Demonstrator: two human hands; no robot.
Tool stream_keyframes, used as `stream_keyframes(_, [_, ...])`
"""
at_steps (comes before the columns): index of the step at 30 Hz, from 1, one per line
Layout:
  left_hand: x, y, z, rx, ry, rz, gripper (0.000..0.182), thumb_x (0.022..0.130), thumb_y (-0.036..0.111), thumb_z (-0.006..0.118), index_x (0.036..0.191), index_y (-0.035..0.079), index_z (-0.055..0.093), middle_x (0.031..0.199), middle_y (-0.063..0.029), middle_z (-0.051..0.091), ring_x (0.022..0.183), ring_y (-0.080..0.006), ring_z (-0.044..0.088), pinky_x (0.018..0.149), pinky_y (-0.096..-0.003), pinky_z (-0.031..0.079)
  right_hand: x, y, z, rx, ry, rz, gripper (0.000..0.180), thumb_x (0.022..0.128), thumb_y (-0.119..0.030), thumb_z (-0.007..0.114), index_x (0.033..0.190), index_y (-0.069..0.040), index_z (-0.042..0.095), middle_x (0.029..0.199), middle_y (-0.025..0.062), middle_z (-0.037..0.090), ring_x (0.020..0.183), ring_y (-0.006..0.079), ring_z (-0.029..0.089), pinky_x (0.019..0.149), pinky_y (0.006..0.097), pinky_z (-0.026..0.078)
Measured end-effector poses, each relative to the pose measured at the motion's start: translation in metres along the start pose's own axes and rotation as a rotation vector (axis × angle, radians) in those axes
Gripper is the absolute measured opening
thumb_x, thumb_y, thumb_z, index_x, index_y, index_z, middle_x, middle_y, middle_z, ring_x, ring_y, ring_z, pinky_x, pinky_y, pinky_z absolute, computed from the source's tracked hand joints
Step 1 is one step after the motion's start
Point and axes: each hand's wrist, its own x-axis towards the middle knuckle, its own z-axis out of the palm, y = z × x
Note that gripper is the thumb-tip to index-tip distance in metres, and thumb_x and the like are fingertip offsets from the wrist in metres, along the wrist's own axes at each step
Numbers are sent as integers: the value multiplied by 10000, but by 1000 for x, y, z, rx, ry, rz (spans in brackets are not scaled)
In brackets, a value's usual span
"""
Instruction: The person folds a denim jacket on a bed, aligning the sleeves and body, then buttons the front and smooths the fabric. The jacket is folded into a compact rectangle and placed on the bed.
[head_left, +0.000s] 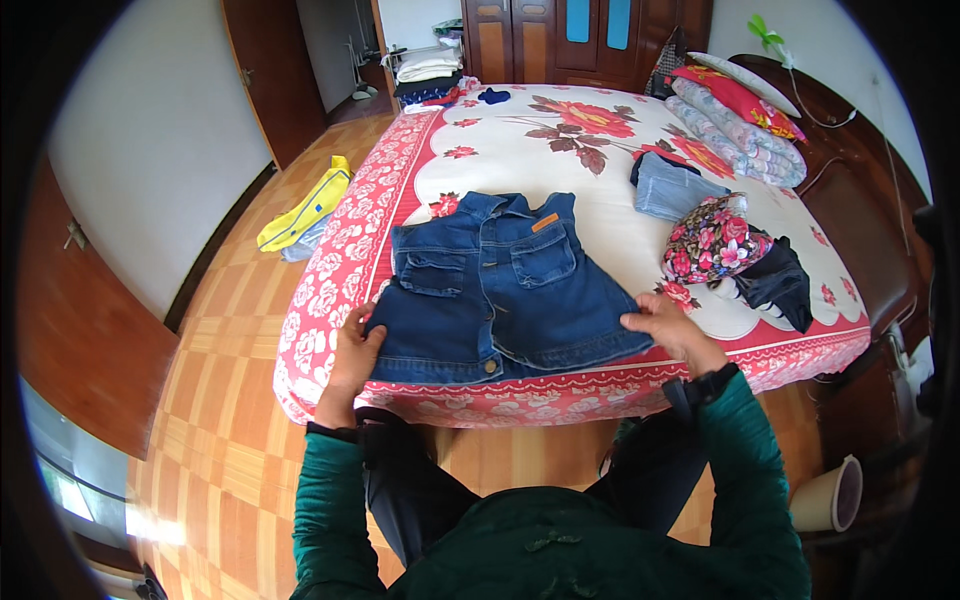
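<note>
A sleeveless blue denim vest (450, 322) lies spread front side up on the bed's floral sheet (607, 195), its collar away from me and its hem near the bed's edge. Two chest pockets and a tan patch show on it. My left hand (358, 349) holds the vest's lower left side edge, thumb on top. My right hand (667, 326) pinches the lower right side edge between thumb and fingers. The fingers under the cloth are partly hidden. Down the front, the button placket is slightly parted near the hem.
Folded light-blue denim (675, 187), a floral cloth bundle (712, 240) and black clothing (787, 285) lie on the right. Beyond are a rolled quilt (739, 135), a dark blue item (494, 96) and stacked clothes (429, 75). A yellow bag (311, 206) and a bin (825, 499) stand off the bed.
</note>
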Motion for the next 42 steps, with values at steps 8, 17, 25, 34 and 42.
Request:
stream_keyframes(8, [-45, 35, -2, 876, -434, -101, 765, 865, 178, 668, 1497, 10, 270, 1338, -331, 486, 1252, -460, 493, 1051, -444, 421, -19, 15, 14, -634, -290, 183, 285, 898, -191, 707, 1021, 48, 613, 844, 128, 666, 675, 195, 661, 559, 344, 525])
stream_keyframes(17, [-11, 60, 81, 794, -707, 387, 694, 886, 243, 657, 1458, 6, 345, 1216, -308, 546, 1110, -438, 580, 953, -440, 486, 40, -65, -21, -1274, -57, -150, 367, 764, -249, 781, 1039, -36, 664, 1016, 159, 683, 963, 373, 644, 834, 428, 511])
stream_keyframes(25, [30, 26, 133, 674, -631, 247, 668, 856, 232, 686, 1415, 7, 396, 1145, -276, 590, 1037, -423, 617, 889, -439, 510, 71, -114, 18, -1051, -135, -237, 351, 808, -203, 744, 1110, -47, 655, 1022, 175, 688, 975, 351, 655, 856, 433, 518])
stream_keyframes(34, [30, 9, 148, 578, -529, 489, 297, 787, 169, 682, 1071, 85, 655, 972, -123, 622, 826, -325, 671, 714, -416, 558, 212, -64, 85, -768, -37, -248, 720, 863, -351, 721, 1424, -15, 417, 1192, 226, 620, 1082, 325, 622, 914, 359, 490])
stream_keyframes(42, [21, -5, 172, 601, -362, 642, 74, 754, 97, 631, 821, 67, 620, 806, -96, 597, 690, -274, 653, 601, -372, 545, 287, -94, 143, -1419, 110, -166, 600, 937, -576, 474, 1047, -43, 727, 1103, 196, 663, 1166, 408, 530, 959, 467, 430])
